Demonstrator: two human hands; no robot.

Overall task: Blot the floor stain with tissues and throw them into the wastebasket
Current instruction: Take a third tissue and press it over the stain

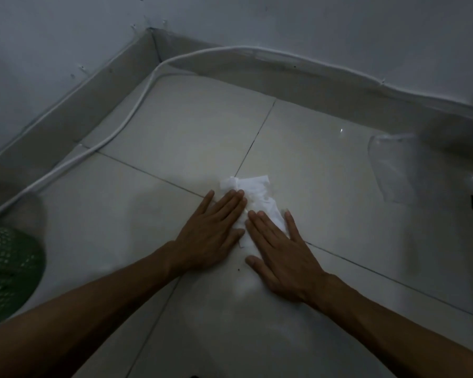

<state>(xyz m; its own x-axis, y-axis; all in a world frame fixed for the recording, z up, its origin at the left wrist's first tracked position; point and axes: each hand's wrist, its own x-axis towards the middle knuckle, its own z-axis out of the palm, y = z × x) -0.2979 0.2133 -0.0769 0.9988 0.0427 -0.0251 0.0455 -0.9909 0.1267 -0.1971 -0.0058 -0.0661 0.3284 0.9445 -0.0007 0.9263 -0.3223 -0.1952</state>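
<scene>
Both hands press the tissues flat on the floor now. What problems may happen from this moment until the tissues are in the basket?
1. The tissues look thin and crumpled under the left hand and right hand; if soaked, they may tear when lifted.
2. The green mesh wastebasket stands off to the left, so wet tissue might drip on the tiles on the way.
3. The clear plastic item lies near and could get knocked.

On my feed the tissue is white and crumpled, the brightest thing in view. The floor is pale grey-white tile crossed by thin dark grout lines. I see a white cable along a grey-beige skirting, below whitish-grey walls. At the left edge the wastebasket is green with an open lattice pattern.
</scene>
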